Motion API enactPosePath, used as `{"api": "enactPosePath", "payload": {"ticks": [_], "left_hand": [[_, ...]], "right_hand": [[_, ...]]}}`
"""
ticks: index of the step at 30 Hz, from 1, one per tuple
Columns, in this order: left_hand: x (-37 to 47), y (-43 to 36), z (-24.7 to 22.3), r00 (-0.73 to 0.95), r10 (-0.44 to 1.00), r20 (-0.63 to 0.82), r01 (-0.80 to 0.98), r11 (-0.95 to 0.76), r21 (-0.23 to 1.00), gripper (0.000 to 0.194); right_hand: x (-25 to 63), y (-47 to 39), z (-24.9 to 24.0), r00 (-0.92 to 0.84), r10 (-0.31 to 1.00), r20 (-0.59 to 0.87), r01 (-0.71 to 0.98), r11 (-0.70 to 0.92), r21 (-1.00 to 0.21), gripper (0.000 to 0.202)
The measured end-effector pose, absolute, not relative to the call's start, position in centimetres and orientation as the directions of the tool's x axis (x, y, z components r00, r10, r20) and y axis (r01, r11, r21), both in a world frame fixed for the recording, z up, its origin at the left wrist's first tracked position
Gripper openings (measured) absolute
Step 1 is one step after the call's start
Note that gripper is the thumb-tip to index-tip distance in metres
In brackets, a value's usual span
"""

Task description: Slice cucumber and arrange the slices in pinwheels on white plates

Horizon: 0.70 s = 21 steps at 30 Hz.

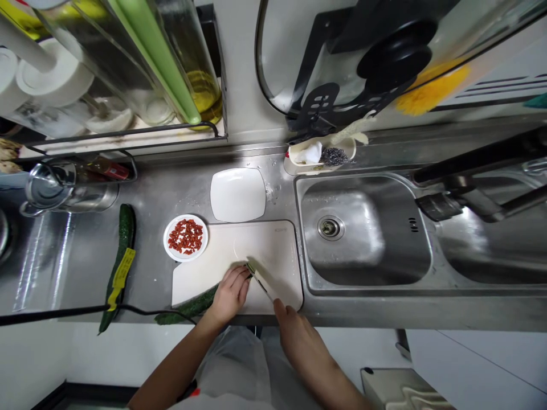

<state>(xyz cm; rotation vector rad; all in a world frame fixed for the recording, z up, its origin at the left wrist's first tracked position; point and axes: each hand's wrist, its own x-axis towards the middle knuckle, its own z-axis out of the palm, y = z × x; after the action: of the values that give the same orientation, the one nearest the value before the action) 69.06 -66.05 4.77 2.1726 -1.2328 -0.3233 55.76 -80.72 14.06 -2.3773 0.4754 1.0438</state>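
Evidently slicing is in hand in the head view: the left hand (231, 293) is closed over a dark green cucumber (194, 306), fingers bent close to the blade, while the right hand (299, 333) grips a knife (261, 282) by its handle. The cucumber lies slantwise over the near edge of a white cutting board (273, 245), its far end under the left fingers. Another cut would call for a steady hold, with those fingertips tucked back from the edge; whether any slices lie behind the blade, I cannot tell.

As for containers, a small round dish (166, 239) overlaps the board's far left corner and holds small red pieces (186, 236), perhaps dried berries. A squarish white plate (238, 195) sits just beyond the board. Behind the sink (367, 273), a caddy (294, 168) carries a wire scourer (334, 156) and something white and soft. On the rack, a clear bottle (205, 94) has yellow liquid in it. A second cucumber (126, 222), with a yellow label (123, 273), lies on the bench (149, 273) at left.
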Motion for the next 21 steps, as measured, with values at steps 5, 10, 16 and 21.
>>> {"api": "enactPosePath", "payload": {"ticks": [5,10,16,21], "left_hand": [[69.0,-66.0,4.5,0.535,-0.839,0.096,-0.695,-0.374,0.614,0.029],[69.0,-65.9,4.4,0.537,-0.838,0.093,-0.697,-0.379,0.609,0.030],[69.0,-66.0,4.5,0.536,-0.837,0.106,-0.706,-0.376,0.600,0.030],[69.0,-66.1,4.8,0.528,-0.845,0.080,-0.698,-0.379,0.608,0.030]], "right_hand": [[56.9,-81.2,13.9,0.626,-0.094,-0.774,-0.489,-0.821,-0.295,0.050],[57.4,-80.9,13.5,0.658,-0.117,-0.744,-0.462,-0.843,-0.276,0.044],[57.5,-80.2,12.9,0.710,-0.137,-0.690,-0.418,-0.872,-0.256,0.039],[58.4,-80.0,12.7,0.682,-0.163,-0.712,-0.460,-0.853,-0.245,0.039]]}}
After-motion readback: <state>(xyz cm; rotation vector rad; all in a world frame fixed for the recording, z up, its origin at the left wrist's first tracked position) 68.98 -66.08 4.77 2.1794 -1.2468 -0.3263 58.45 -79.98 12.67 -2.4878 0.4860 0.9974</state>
